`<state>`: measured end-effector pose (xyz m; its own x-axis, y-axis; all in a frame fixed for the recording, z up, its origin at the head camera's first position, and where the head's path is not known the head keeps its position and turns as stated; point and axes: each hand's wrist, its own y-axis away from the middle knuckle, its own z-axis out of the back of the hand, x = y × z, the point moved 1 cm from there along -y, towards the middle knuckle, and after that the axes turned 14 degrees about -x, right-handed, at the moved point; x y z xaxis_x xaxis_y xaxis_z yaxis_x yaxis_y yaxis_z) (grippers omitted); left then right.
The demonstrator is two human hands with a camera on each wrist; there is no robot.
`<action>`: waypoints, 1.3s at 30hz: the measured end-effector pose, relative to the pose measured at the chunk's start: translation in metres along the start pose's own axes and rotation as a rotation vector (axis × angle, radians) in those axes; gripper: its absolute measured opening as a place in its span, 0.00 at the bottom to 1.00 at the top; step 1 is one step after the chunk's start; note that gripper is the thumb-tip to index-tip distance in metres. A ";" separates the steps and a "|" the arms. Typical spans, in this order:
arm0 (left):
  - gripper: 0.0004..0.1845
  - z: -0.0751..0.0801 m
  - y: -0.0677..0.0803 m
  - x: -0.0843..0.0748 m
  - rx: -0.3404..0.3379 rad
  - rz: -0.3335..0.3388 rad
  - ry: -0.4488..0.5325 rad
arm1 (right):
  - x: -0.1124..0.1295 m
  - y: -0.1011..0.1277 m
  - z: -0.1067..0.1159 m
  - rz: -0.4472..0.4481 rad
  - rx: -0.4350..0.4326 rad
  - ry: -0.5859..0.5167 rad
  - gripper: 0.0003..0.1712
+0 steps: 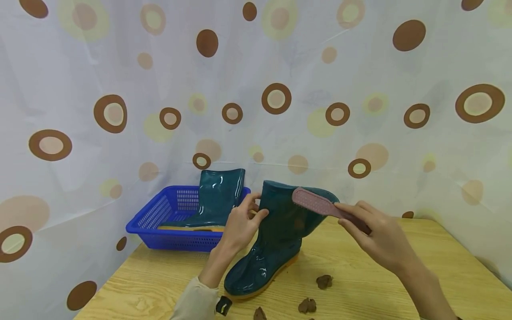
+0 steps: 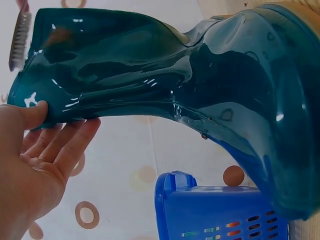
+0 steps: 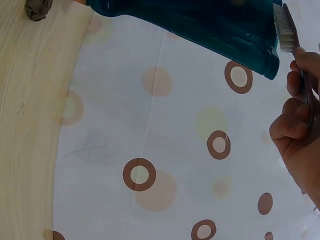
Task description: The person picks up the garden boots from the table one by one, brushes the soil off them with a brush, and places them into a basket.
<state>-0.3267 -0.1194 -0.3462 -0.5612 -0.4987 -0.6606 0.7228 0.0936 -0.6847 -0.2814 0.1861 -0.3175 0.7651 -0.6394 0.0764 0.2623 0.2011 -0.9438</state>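
Observation:
A dark green rubber boot [image 1: 276,226] with an orange-yellow sole stands tilted on the table, toe towards the front left. My left hand [image 1: 242,226] holds its shaft near the top; in the left wrist view the thumb [image 2: 36,114] lies on the near face and the fingers go behind. My right hand [image 1: 378,233] grips the handle of a mauve scrubbing brush [image 1: 314,202], whose back faces the head camera. Pale bristles [image 3: 284,32] meet the boot's top rim in the right wrist view. A faint brownish patch [image 2: 59,36] shows on the upper shaft.
A blue plastic basket [image 1: 138,229] at the back left holds a second green boot [image 1: 220,195]. Several brown clumps [image 1: 324,281] and a small black object [image 1: 223,305] lie on the wooden table [image 1: 340,253] near the boot. A dotted curtain [image 1: 320,66] hangs behind.

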 end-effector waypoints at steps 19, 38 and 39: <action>0.21 0.001 0.000 -0.001 0.007 -0.019 0.005 | 0.001 0.004 -0.010 0.062 0.063 0.031 0.24; 0.21 0.003 -0.001 0.000 0.019 -0.016 0.018 | -0.003 0.008 -0.012 0.085 0.130 0.083 0.20; 0.22 0.003 -0.001 0.000 0.021 -0.016 0.019 | -0.003 0.009 -0.012 0.090 0.139 0.086 0.20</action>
<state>-0.3266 -0.1221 -0.3449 -0.5803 -0.4837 -0.6552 0.7215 0.0677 -0.6891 -0.2885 0.1808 -0.3301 0.7379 -0.6737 -0.0394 0.2787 0.3574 -0.8914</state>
